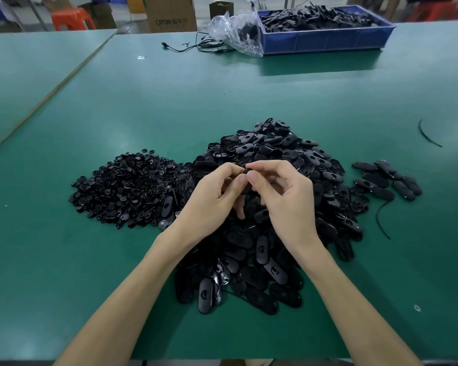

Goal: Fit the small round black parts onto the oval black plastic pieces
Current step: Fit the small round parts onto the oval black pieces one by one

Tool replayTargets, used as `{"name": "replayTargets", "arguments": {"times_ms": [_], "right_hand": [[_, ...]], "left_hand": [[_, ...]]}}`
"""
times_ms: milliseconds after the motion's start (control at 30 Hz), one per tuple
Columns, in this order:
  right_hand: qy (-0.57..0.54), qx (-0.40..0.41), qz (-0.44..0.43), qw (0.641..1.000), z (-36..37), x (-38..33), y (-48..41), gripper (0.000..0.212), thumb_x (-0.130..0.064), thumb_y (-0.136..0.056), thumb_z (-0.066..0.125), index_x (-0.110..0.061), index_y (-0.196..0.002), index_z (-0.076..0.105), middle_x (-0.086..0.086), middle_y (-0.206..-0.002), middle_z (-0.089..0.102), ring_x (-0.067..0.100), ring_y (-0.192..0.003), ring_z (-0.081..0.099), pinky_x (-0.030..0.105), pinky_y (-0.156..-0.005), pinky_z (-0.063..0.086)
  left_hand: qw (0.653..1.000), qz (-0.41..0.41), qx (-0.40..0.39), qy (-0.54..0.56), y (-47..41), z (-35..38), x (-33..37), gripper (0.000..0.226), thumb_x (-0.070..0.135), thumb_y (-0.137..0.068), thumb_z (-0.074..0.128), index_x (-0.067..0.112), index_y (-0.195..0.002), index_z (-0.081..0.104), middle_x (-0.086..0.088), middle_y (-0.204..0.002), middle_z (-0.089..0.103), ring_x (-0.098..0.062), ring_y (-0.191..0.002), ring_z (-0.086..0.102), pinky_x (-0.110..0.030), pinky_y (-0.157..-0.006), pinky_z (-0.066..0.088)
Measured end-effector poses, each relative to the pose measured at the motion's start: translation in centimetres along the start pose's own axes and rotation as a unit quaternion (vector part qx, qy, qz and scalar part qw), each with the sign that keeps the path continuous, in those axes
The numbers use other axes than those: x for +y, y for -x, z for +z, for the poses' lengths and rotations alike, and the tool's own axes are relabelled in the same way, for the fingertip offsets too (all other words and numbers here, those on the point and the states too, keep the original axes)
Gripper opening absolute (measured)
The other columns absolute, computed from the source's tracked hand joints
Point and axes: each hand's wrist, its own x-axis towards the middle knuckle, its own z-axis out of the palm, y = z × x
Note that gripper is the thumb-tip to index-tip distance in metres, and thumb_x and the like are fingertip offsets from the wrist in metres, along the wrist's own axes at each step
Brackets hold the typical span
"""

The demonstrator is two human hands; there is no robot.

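A heap of small round black parts (128, 187) lies on the green table at centre left. Right of it spreads a large pile of oval black plastic pieces (280, 165). Above that pile my left hand (213, 200) and my right hand (283, 196) meet, both with curled fingers pinching one black piece (247, 182) between thumbs and fingertips. The piece is mostly hidden by the fingers, so I cannot tell whether a round part sits in it. A smaller group of oval pieces (386, 180) lies apart at the right.
A blue bin (325, 39) full of black parts stands at the back right, with a crumpled clear plastic bag (236, 30) and a black cable (196, 46) beside it. Thin black strips (428, 134) lie at the right. Cardboard boxes and an orange stool stand beyond the table.
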Motion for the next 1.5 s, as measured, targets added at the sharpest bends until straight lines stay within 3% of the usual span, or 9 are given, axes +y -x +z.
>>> {"name": "replayTargets", "arguments": {"times_ms": [100,267,367,633,933,1267,1500], "right_hand": [[-0.044,0.007,0.022,0.999,-0.19,-0.02,-0.06,0.009,-0.013,-0.096,0.075,-0.021,-0.099,0.074,-0.005,-0.09,0.077,0.006,-0.07,0.066,0.02,-0.063,0.053],[-0.088,0.024,0.043,0.995,0.0,-0.06,0.03,0.003,-0.009,-0.097,0.074,-0.011,-0.099,0.074,0.004,-0.088,0.077,0.015,-0.072,0.073,0.024,-0.063,0.058],[-0.113,0.033,0.049,0.992,-0.04,-0.17,-0.07,0.002,-0.006,-0.096,0.073,-0.006,-0.099,0.073,0.007,-0.085,0.077,0.018,-0.07,0.075,0.024,-0.062,0.059],[-0.132,0.039,0.062,0.989,-0.06,-0.35,-0.17,0.004,-0.007,-0.095,0.076,-0.005,-0.097,0.073,0.008,-0.083,0.078,0.019,-0.068,0.075,0.024,-0.061,0.059],[-0.12,0.035,0.057,0.991,-0.02,-0.37,-0.14,0.005,-0.009,-0.095,0.076,-0.006,-0.096,0.073,0.007,-0.084,0.079,0.02,-0.07,0.076,0.023,-0.06,0.058],[-0.102,0.021,0.047,0.993,0.01,-0.24,-0.01,0.003,-0.011,-0.094,0.076,-0.01,-0.095,0.073,0.006,-0.084,0.079,0.021,-0.068,0.076,0.024,-0.06,0.059],[-0.042,0.009,0.024,0.999,0.17,-0.1,0.38,0.006,-0.013,-0.093,0.078,-0.015,-0.095,0.073,0.0,-0.083,0.079,0.019,-0.073,0.077,0.027,-0.068,0.061]], "left_hand": [[0.999,-0.024,0.006,0.044,-0.15,-0.03,0.15,0.018,0.019,-0.108,0.053,0.003,-0.105,0.061,-0.008,-0.066,0.064,-0.024,-0.057,0.068,-0.037,-0.066,0.055],[0.992,-0.045,-0.001,0.121,-0.2,-0.12,0.31,0.021,0.017,-0.106,0.056,-0.003,-0.106,0.063,-0.007,-0.076,0.065,-0.022,-0.064,0.064,-0.038,-0.061,0.058],[0.985,-0.059,-0.007,0.162,-0.2,-0.24,0.21,0.019,0.015,-0.106,0.057,-0.002,-0.107,0.065,-0.004,-0.079,0.066,-0.018,-0.069,0.065,-0.031,-0.061,0.057],[0.975,-0.077,-0.028,0.205,-0.19,-0.47,-0.05,0.015,0.019,-0.101,0.061,0.006,-0.103,0.069,-0.013,-0.078,0.065,-0.024,-0.071,0.064,-0.032,-0.06,0.055],[0.978,-0.074,-0.02,0.194,-0.29,-0.6,-0.04,0.01,0.021,-0.098,0.065,0.018,-0.094,0.073,-0.004,-0.073,0.064,-0.022,-0.061,0.063,-0.031,-0.057,0.053],[0.984,-0.069,-0.013,0.165,-0.26,-0.62,0.29,0.013,0.017,-0.098,0.061,0.006,-0.096,0.068,-0.005,-0.071,0.065,-0.022,-0.061,0.063,-0.032,-0.057,0.054],[0.992,-0.057,0.019,0.109,-0.17,-0.27,0.42,0.009,-0.003,-0.098,0.055,-0.002,-0.093,0.062,-0.011,-0.067,0.065,-0.024,-0.06,0.063,-0.033,-0.063,0.056]]}}
